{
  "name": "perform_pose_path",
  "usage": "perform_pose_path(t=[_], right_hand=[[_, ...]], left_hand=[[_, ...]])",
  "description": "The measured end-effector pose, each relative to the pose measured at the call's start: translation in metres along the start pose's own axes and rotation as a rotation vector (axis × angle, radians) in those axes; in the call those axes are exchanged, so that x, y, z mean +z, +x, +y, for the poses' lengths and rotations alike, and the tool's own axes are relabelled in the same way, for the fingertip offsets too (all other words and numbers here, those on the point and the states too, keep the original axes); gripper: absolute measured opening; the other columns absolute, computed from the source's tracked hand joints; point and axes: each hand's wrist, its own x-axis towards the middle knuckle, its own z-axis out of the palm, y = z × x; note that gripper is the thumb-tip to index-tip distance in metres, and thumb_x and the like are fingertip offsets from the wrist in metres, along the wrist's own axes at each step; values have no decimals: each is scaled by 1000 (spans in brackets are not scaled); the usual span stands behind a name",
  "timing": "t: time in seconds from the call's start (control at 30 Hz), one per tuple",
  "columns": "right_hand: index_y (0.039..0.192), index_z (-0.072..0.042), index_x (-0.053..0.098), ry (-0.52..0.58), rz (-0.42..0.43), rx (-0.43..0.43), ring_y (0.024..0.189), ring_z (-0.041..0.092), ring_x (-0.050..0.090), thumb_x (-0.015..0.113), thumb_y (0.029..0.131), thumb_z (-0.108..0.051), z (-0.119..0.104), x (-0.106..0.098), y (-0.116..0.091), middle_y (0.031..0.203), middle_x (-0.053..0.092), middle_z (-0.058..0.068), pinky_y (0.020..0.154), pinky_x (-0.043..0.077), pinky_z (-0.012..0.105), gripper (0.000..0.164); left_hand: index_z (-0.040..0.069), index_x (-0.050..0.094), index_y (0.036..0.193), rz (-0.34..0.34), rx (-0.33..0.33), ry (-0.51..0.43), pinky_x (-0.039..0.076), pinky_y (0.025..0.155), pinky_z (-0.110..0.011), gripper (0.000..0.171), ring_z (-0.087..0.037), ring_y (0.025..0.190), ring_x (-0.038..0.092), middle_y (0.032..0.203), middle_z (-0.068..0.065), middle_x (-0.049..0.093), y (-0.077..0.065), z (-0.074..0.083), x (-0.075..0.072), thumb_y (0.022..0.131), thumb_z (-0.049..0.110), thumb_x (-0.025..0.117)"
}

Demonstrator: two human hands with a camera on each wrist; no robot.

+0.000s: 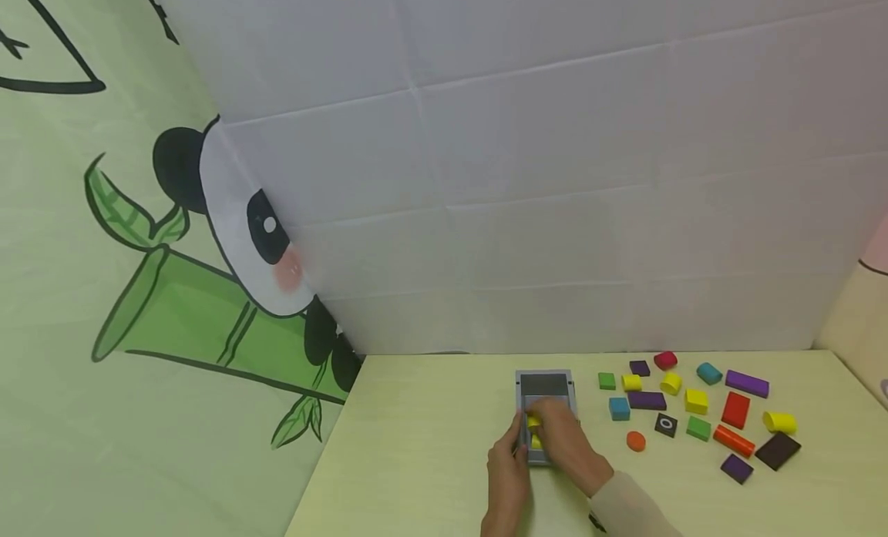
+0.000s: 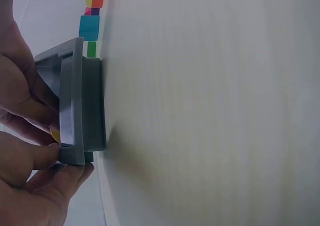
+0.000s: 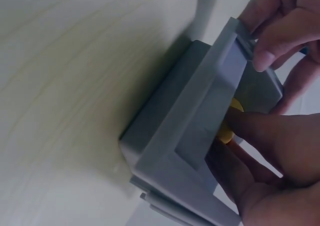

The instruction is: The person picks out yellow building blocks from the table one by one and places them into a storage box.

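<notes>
A small grey plastic box (image 1: 544, 373), open on top, stands on the table near its middle. My left hand (image 1: 508, 471) grips the box's near left side, with the thumb over the rim in the right wrist view. The right hand (image 1: 565, 441) reaches down into the box from the right. Its thumb and fingers pinch a rounded yellow block (image 3: 225, 134), partly hidden by them. Two patches of yellow (image 1: 536, 442) show inside the box beside that hand in the head view. The fingers and box wall hide the rest of the inside.
Loose coloured blocks lie right of the box, among them a blue block (image 1: 620, 409), an orange disc (image 1: 636, 441), a red block (image 1: 735, 410) and a long purple block (image 1: 747, 384). White cloth (image 1: 555, 213) hangs behind the table; a panda-printed cloth (image 1: 173, 306) hangs at left.
</notes>
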Motion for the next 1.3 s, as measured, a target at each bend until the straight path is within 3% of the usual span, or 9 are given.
perform_pose_path(t=[0.33, 0.5, 0.73, 1.3], right_hand=[[94, -4, 64, -12, -9, -18, 84, 22, 55, 62, 66, 16, 4, 5, 2, 87, 62, 4, 75, 50, 44, 34], [93, -5, 66, -35, -47, 16, 80, 18, 55, 59, 72, 13, 6, 9, 5, 85, 63, 2, 71, 51, 40, 28], [94, -2, 64, -66, -89, 47, 85, 23, 57, 54, 79, 11, 7, 13, 7, 89, 63, 7, 75, 52, 42, 22], [94, -2, 64, -95, -128, 84, 80, 20, 55, 53, 82, 9, 4, 13, 9, 87, 62, 7, 71, 52, 40, 20]], left_hand=[[16, 43, 134, 15, -9, 13, 42, 94, -36, 57, -15, 114, 42, 129, -4, 48, 1, 0, 2, 84, -8, 55], [16, 44, 134, 19, -11, 17, 42, 95, -36, 57, -14, 113, 42, 129, -3, 49, 1, 0, 2, 84, -8, 56], [16, 44, 133, 19, -19, 21, 43, 94, -37, 57, -15, 113, 43, 128, -4, 50, 2, 1, 2, 83, -8, 56], [15, 44, 134, 18, -9, 24, 43, 94, -37, 57, -15, 112, 43, 128, -4, 49, 3, 0, 4, 83, -8, 55]])
